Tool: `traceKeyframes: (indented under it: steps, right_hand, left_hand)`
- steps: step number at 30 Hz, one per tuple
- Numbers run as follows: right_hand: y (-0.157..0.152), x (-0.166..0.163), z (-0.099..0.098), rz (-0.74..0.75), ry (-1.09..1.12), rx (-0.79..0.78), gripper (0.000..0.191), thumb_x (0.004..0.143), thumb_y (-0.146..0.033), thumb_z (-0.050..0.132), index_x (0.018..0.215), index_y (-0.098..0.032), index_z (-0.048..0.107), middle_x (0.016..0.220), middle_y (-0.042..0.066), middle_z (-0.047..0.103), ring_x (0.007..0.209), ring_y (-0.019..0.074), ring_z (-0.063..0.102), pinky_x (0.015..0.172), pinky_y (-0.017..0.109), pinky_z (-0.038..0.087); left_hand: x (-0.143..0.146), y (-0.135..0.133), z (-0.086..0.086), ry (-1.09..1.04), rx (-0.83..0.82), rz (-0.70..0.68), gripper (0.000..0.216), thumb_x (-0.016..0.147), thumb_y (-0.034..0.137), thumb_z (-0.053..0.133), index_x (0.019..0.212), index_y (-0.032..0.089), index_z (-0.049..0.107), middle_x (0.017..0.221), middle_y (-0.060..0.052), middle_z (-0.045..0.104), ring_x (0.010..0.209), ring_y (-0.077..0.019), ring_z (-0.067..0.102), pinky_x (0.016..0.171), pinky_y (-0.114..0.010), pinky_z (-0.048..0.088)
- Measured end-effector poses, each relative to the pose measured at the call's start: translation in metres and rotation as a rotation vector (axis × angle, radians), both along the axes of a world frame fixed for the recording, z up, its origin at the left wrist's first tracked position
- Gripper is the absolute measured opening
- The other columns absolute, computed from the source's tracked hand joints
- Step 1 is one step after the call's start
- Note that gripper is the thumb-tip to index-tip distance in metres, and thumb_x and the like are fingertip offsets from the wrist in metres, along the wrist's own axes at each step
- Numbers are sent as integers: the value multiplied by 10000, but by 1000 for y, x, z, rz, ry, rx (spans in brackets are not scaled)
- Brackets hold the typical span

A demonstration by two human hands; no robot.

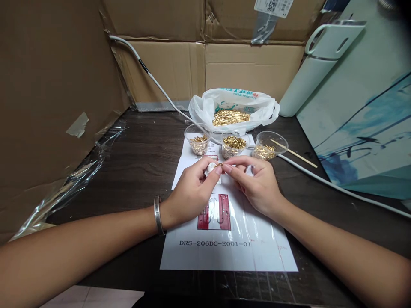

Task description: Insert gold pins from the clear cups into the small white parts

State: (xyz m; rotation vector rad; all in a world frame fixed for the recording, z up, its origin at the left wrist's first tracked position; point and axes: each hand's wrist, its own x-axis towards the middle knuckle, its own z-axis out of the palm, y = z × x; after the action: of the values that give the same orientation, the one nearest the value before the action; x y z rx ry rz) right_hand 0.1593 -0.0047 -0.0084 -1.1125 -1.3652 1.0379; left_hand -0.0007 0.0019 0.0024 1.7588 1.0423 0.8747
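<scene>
Above a printed sheet (229,259), my left hand (195,184) and my right hand (257,184) meet fingertip to fingertip. Between them they pinch a small brass-coloured pin (220,164), mostly covered by the fingers. Something white (211,167) shows at my left fingers, and another white bit (249,170) lies by the right ones; I cannot make out what they are. Just beyond the hands stand three clear plastic cups: the left cup (189,133), the middle cup (247,140) and the right cup (281,141), each holding small gold-coloured metal pieces.
A white plastic bag (201,109) with long gold-coloured pins (231,117) sits behind the cups. One thin wooden stick (303,158) leans out of the right cup. Across the table runs a white cable (337,187). A pale bottle (308,85) leans at right; cardboard (173,72) walls the back.
</scene>
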Motion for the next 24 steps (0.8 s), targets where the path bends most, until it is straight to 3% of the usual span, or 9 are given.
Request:
traceKeyframes:
  steps: [5, 16, 20, 24]
  right_hand:
    - [-5, -3, 5, -134, -152, 82, 110, 778, -307, 659, 797, -205, 696, 600, -27, 577, 565, 102, 511, 565, 258, 397]
    - [-9, -6, 7, -129, -189, 153, 100, 778, -254, 653, 829, -242, 738, 780, -4, 721, 616, 128, 597, 590, 275, 464]
    - [-9, -4, 8, -109, -191, 149, 101, 774, -269, 655, 832, -239, 733, 777, 3, 710, 622, 136, 588, 600, 287, 460]
    - [-8, -1, 7, -16, -67, 65, 220, 820, -320, 599, 1023, -257, 656, 697, -14, 600, 531, 97, 485, 503, 249, 390]
  left_hand:
    - [0, -1, 1, -57, -34, -14, 258, 928, 377, 413, 818, 164, 508, 688, 17, 439, 609, -95, 379, 558, -242, 330]
    - [1, -1, 1, -121, -71, -19, 281, 925, 384, 423, 752, 167, 468, 684, 20, 403, 620, -95, 360, 573, -244, 327]
    - [1, -2, 1, -93, -43, -2, 277, 928, 383, 412, 773, 167, 488, 671, 18, 410, 605, -98, 364, 556, -245, 327]
    - [1, -2, 3, -94, -26, -3, 221, 922, 362, 436, 850, 169, 518, 679, 21, 439, 587, -87, 377, 538, -231, 333]
